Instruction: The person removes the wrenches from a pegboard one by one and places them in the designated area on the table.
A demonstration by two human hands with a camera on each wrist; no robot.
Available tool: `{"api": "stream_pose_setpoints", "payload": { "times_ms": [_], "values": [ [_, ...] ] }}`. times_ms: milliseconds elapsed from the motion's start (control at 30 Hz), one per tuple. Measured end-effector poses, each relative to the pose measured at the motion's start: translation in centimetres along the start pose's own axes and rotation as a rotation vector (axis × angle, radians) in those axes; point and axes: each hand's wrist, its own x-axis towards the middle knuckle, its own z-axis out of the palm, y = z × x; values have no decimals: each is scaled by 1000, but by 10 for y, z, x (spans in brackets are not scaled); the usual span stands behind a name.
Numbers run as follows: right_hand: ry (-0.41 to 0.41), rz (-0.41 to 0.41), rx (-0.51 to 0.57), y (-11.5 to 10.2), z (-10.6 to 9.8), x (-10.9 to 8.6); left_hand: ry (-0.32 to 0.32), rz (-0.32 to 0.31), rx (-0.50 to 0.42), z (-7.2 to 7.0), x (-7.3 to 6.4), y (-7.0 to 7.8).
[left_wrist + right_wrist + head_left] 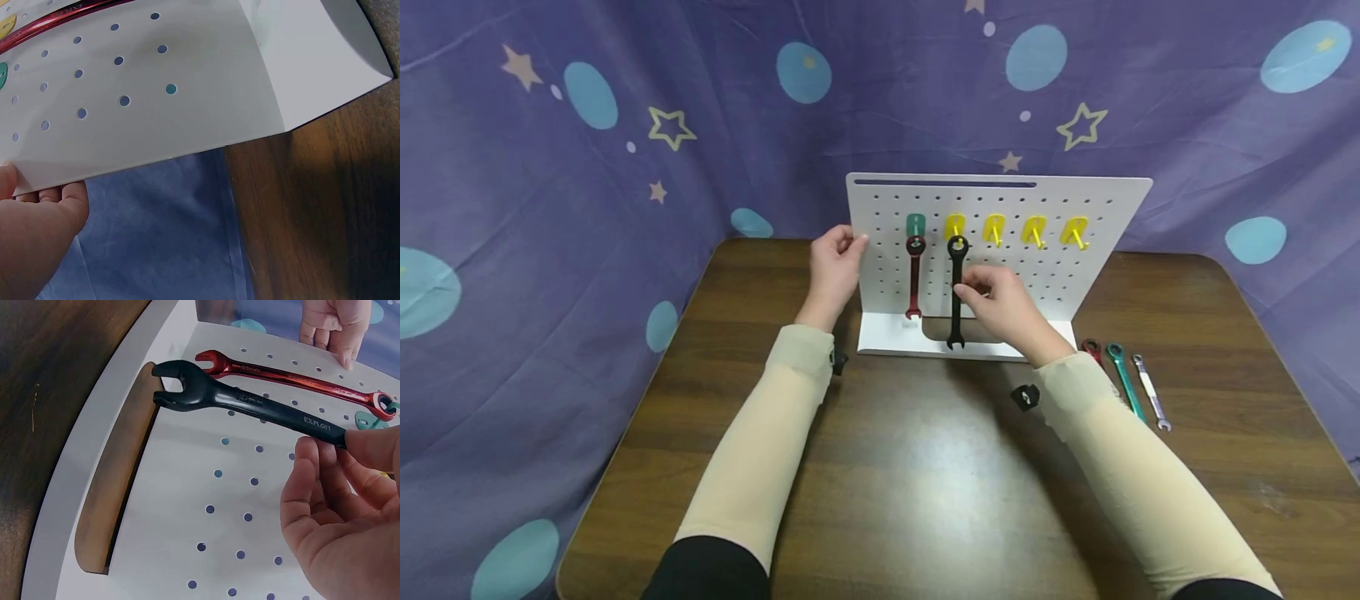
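Note:
A black combination wrench (957,292) hangs upright before the white pegboard (880,275), its ring end at a yellow hook (955,225). My right hand (1000,304) pinches its shank between thumb and fingers; in the right wrist view its open end (181,385) points away from the hand (350,494). Whether the ring is fully over the hook cannot be told. My left hand (835,271) grips the pegboard's left edge, thumb in front and fingers behind, as the left wrist view shows. Beside the black wrench a red wrench (914,279) hangs from a green hook (915,223).
Three more yellow hooks, one of them at the far right (1074,232), line the board. On the wooden table (880,467), right of the board, lie a red wrench (1092,347), a green wrench (1123,379) and a silver wrench (1150,390), partly beside my right sleeve. A purple curtain (910,100) stands behind.

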Motion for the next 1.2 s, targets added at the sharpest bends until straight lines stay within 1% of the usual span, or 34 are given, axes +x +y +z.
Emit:
{"api": "stream_pose_setpoints", "payload": {
  "times_ms": [300, 533, 700, 767, 867, 1067, 1200],
  "values": [
    [21, -12, 6, -3, -1, -4, 2, 16, -6, 1, 1, 0],
    [7, -13, 11, -6, -3, -4, 14, 30, -12, 1, 3, 1],
    [-8, 2, 21, -7, -1, -8, 8, 3, -3, -1, -1, 1],
    [-6, 1, 21, -9, -3, -7, 6, 1, -4, -1, -1, 3],
    [-1, -7, 23, -10, -4, -8, 1, 6, -2, -1, -1, 3],
    [2, -4, 27, -10, -1, -12, 7, 10, 32, -3, -5, 0],
    [7, -2, 28, -11, -2, -13, 10, 20, 37, -3, -5, -1]
  ]
}}
